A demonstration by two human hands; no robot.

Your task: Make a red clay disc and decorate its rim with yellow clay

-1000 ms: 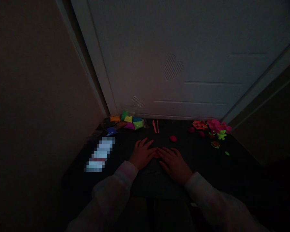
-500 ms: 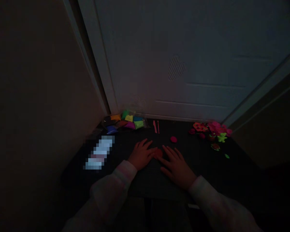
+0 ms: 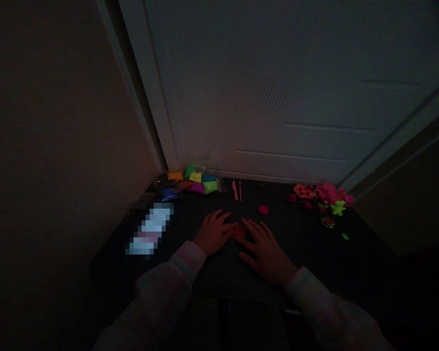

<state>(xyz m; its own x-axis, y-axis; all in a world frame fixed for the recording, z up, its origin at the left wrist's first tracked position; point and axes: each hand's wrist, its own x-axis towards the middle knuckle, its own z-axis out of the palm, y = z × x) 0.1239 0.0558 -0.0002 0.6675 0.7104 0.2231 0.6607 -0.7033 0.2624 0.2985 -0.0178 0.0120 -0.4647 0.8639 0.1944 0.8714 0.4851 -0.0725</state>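
A flat, round red piece of modelling clay (image 3: 239, 231) lies on the dark table (image 3: 223, 282) between my hands. My left hand (image 3: 214, 234) rests at its left side, fingers spread, with the fingertips at the clay's edge. From the right, my right hand (image 3: 265, 251) reaches over it with fingers stretched out and touching its right edge. Neither hand is closed round anything. Just beyond the right fingertips sits a small pink lump of clay (image 3: 263, 210). The dim light blurs the exact contact of the fingers.
Several bags of coloured clay (image 3: 196, 187) lie at the back left. Beside them are a pink plastic knife (image 3: 235, 190) and a thin pink stick (image 3: 240, 191). A pixelated bright phone-like rectangle (image 3: 151, 229) lies left. Colourful clay figures (image 3: 327, 193) and a small green leaf shape (image 3: 345, 236) are right.
My right hand has shifted very slightly left over the red clay. The left hand stays nearly still, and the view has tilted a little.
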